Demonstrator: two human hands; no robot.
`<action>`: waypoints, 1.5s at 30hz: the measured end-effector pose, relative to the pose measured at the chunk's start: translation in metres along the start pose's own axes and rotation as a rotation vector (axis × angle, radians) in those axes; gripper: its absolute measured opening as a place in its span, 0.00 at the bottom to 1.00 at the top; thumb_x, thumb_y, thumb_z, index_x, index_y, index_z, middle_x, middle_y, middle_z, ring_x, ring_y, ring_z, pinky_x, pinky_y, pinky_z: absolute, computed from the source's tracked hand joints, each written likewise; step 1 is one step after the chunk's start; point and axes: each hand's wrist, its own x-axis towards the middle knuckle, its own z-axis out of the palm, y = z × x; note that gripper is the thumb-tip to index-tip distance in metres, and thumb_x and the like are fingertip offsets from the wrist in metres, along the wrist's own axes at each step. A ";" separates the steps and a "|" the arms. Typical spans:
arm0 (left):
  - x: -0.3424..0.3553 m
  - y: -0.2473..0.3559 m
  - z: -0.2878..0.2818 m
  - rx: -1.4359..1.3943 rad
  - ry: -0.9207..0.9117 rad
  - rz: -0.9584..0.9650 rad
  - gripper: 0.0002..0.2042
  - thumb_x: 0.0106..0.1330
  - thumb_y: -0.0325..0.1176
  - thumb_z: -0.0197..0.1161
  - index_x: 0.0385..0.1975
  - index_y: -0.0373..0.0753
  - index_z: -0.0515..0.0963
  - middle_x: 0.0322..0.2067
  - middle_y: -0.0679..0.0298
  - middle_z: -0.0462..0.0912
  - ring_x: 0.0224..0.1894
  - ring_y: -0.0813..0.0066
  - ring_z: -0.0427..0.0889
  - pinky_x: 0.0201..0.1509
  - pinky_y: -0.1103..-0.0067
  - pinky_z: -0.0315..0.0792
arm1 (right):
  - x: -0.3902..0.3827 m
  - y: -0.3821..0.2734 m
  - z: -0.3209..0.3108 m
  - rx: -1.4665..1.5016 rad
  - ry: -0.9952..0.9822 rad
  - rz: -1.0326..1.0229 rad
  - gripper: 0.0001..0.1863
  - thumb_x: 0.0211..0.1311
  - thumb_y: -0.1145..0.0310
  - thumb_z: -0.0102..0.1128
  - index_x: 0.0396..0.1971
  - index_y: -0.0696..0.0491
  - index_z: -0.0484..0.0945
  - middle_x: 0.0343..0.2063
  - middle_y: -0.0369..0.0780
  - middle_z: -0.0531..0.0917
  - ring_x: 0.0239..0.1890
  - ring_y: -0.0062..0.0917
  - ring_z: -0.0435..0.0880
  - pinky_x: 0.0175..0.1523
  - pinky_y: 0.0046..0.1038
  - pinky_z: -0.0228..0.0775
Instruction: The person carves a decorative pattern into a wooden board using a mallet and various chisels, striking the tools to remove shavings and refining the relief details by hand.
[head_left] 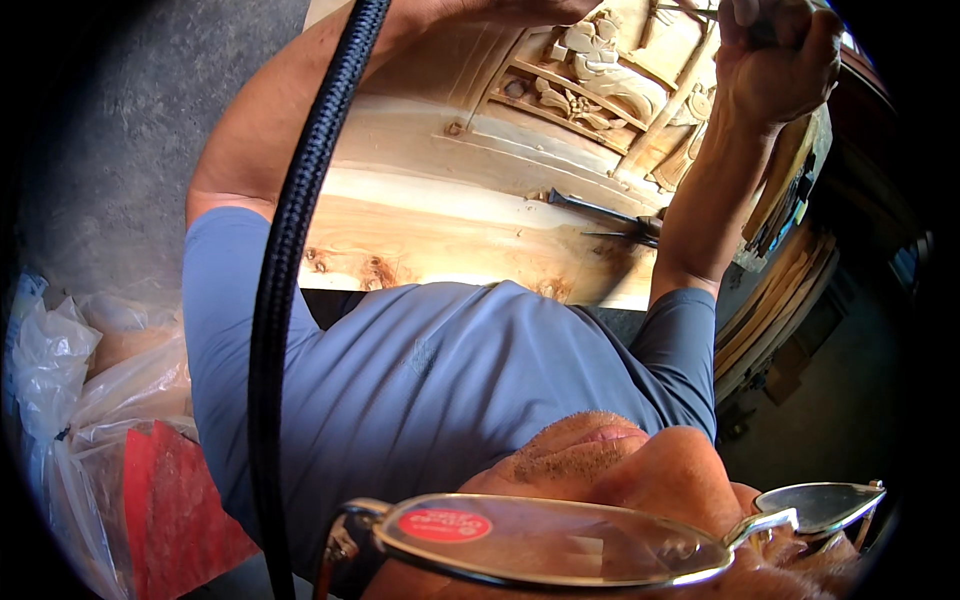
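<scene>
At the frame's upper right, the right hand [782, 62] is clenching what looks like a slim tool [688, 10]; the left hand [548, 8] is lying partly beyond the top edge, grip unclear. Between them, the carved panel [622, 88] is already bearing raised flowers [592, 40]; I'm not seeing what remains.

Right hand [778, 65] closed around a thin grey metal tool [692, 10], top right, near a pale wooden panel with carved flower relief [605, 72]. Left hand [550, 9] near it too (mostly cut off by the upper edge). Dark slim metal tools [600, 209] beside right forearm. Black braided cable [312, 150] crosses left side; clear plastic bag [55, 365], red sheet [185, 510] lower left.
</scene>
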 end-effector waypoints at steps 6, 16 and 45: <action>-0.005 0.002 -0.002 -0.006 -0.036 -0.041 0.29 0.63 0.22 0.52 0.69 0.38 0.69 0.53 0.49 0.84 0.52 0.51 0.84 0.55 0.65 0.80 | 0.000 0.003 0.008 -0.312 -0.093 -0.093 0.31 0.82 0.50 0.46 0.14 0.44 0.55 0.12 0.33 0.61 0.12 0.18 0.62 0.13 0.19 0.48; -0.004 0.006 0.002 -0.034 -0.016 -0.036 0.31 0.62 0.19 0.51 0.69 0.39 0.69 0.53 0.50 0.84 0.48 0.49 0.85 0.52 0.63 0.80 | 0.001 0.014 -0.007 0.114 -0.079 -0.001 0.30 0.81 0.51 0.49 0.14 0.44 0.55 0.11 0.31 0.59 0.11 0.17 0.61 0.13 0.19 0.47; -0.001 0.009 0.001 -0.011 0.064 -0.016 0.32 0.60 0.19 0.52 0.69 0.37 0.68 0.52 0.45 0.84 0.49 0.47 0.85 0.53 0.64 0.81 | 0.007 -0.009 -0.013 -0.226 -0.372 0.011 0.35 0.81 0.39 0.30 0.14 0.47 0.59 0.11 0.41 0.67 0.12 0.21 0.58 0.14 0.22 0.48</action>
